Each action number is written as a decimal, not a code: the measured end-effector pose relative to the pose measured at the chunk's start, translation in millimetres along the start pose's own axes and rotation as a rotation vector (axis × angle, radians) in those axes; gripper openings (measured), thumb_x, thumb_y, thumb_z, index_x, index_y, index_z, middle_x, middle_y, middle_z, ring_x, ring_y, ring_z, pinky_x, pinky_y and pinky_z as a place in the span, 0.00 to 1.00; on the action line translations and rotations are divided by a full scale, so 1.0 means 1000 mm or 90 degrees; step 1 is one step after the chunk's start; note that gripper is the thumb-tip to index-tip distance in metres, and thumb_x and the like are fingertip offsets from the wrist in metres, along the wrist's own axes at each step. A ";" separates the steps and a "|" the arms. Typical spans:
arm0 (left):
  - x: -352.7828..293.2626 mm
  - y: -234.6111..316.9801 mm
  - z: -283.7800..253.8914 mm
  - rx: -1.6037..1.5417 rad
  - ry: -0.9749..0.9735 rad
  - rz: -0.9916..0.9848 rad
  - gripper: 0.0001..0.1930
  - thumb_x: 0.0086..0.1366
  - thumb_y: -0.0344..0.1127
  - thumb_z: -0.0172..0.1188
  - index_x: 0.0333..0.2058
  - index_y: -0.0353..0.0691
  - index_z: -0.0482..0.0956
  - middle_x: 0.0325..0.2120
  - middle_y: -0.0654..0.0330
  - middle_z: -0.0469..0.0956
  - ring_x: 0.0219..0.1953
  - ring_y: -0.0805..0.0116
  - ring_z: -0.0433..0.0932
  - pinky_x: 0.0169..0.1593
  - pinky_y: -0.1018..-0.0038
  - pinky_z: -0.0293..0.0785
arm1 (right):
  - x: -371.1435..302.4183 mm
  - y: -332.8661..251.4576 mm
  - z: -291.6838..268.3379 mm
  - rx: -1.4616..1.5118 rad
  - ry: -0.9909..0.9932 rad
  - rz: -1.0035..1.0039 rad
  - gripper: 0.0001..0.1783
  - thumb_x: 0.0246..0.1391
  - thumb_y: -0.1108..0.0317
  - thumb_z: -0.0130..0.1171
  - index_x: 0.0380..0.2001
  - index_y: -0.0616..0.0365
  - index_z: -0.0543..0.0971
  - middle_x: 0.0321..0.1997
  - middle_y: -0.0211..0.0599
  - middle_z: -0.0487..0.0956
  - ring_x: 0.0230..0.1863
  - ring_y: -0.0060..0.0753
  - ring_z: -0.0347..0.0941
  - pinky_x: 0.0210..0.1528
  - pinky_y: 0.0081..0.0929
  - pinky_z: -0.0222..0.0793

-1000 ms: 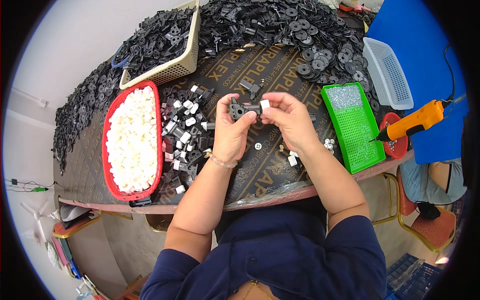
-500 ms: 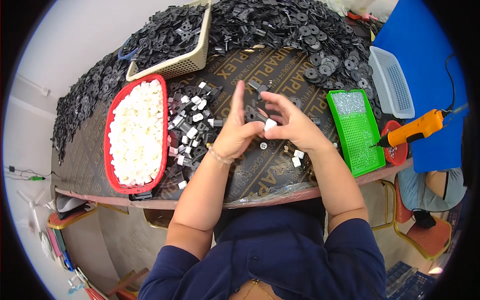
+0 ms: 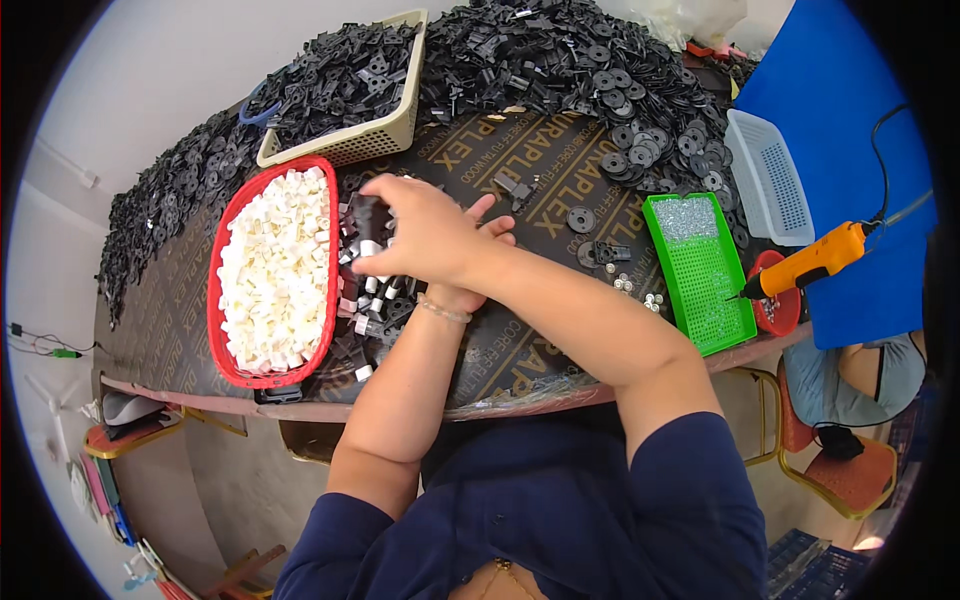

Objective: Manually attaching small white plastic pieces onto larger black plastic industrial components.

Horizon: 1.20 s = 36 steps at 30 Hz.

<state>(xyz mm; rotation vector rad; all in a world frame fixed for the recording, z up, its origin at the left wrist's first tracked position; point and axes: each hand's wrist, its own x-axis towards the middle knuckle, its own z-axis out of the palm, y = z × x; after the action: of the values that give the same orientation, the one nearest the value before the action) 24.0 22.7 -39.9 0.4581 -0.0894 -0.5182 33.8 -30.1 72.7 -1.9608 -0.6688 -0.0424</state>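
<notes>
My right hand (image 3: 430, 237) reaches left across my left wrist, over a pile of black parts with white caps (image 3: 372, 300). Between its thumb and forefinger sits a black plastic part (image 3: 372, 216) with a white cap at its near end. Most of my left hand (image 3: 492, 222) is hidden under the right hand and forearm. Its visible fingers stretch out to the right, with nothing seen in them. Beside the pile, on its left, a red basket (image 3: 213, 300) is full of small white caps (image 3: 275, 270).
A cream basket (image 3: 395, 135) of black parts stands behind, before a long black heap (image 3: 520, 60). At right are a green tray (image 3: 690, 290) with small clear bits, a red bowl (image 3: 787, 312), an orange electric screwdriver (image 3: 815, 262) and a pale basket (image 3: 770, 180). A black disc (image 3: 580, 219) lies mid-table.
My right hand has swung left over the left wrist, carrying the black plastic part with its white cap. My left hand stays near its place, its fingers now pointing right.
</notes>
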 end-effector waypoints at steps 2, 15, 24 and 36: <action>0.007 -0.001 0.000 0.020 0.010 0.015 0.32 0.74 0.57 0.47 0.65 0.40 0.59 0.46 0.51 0.77 0.42 0.58 0.78 0.47 0.62 0.79 | 0.020 0.021 0.017 -0.090 0.043 -0.069 0.47 0.31 0.48 0.78 0.55 0.62 0.73 0.57 0.55 0.74 0.63 0.53 0.68 0.65 0.45 0.62; -0.001 -0.002 0.045 0.528 0.176 0.249 0.26 0.63 0.20 0.51 0.60 0.39 0.69 0.53 0.55 0.74 0.52 0.63 0.75 0.55 0.67 0.71 | -0.040 0.127 -0.105 -0.539 -0.076 0.139 0.23 0.48 0.60 0.68 0.46 0.60 0.80 0.47 0.49 0.81 0.47 0.52 0.78 0.53 0.42 0.74; -0.018 -0.003 0.061 1.098 0.063 0.258 0.30 0.61 0.22 0.61 0.63 0.40 0.67 0.49 0.48 0.78 0.45 0.48 0.82 0.52 0.62 0.77 | -0.104 0.050 -0.149 0.085 -0.043 0.368 0.29 0.50 0.61 0.70 0.53 0.65 0.77 0.44 0.40 0.81 0.40 0.31 0.79 0.44 0.31 0.76; -0.009 -0.003 0.051 0.175 0.049 -0.052 0.30 0.71 0.29 0.54 0.68 0.42 0.54 0.44 0.53 0.76 0.47 0.61 0.78 0.53 0.61 0.77 | -0.145 0.058 -0.138 -0.426 0.050 0.166 0.18 0.51 0.77 0.60 0.48 0.59 0.79 0.48 0.43 0.78 0.46 0.44 0.79 0.49 0.36 0.75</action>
<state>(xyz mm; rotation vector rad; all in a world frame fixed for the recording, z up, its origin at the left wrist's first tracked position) 4.6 5.1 4.7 0.7514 -0.0679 -0.5704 -26.5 -227.5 46.5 -2.6594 -0.3602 -0.2038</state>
